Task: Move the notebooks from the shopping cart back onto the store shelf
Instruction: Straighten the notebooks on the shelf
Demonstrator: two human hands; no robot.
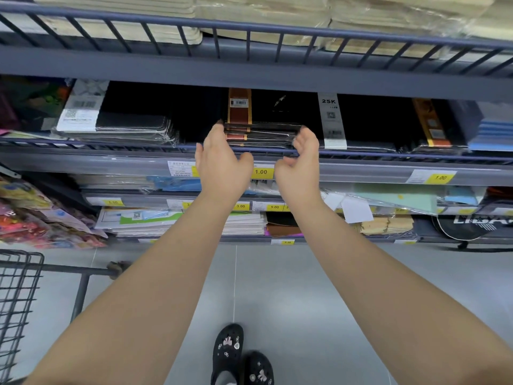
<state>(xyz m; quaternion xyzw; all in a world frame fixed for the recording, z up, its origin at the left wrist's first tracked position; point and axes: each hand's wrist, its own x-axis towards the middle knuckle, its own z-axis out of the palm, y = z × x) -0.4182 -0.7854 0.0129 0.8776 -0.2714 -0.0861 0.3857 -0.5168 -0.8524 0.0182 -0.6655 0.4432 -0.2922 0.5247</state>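
A stack of black notebooks with a brown band [263,129], wrapped in clear plastic, lies on the middle shelf [111,159] of the grey store rack. My left hand [219,159] is at the stack's left front corner, fingertips touching it, fingers apart. At the stack's right front corner is my right hand [299,159], palm turned inward, fingers spread. Neither hand grips anything. The shopping cart [19,295] shows as dark wire mesh at the lower left; its inside is out of view.
More black notebook stacks sit to the left [119,120] and right [369,126] on the same shelf. A railed shelf above [249,37] holds beige stacks. Lower shelves carry paper goods and yellow price tags. Grey tiled floor and my black shoes [238,357] are below.
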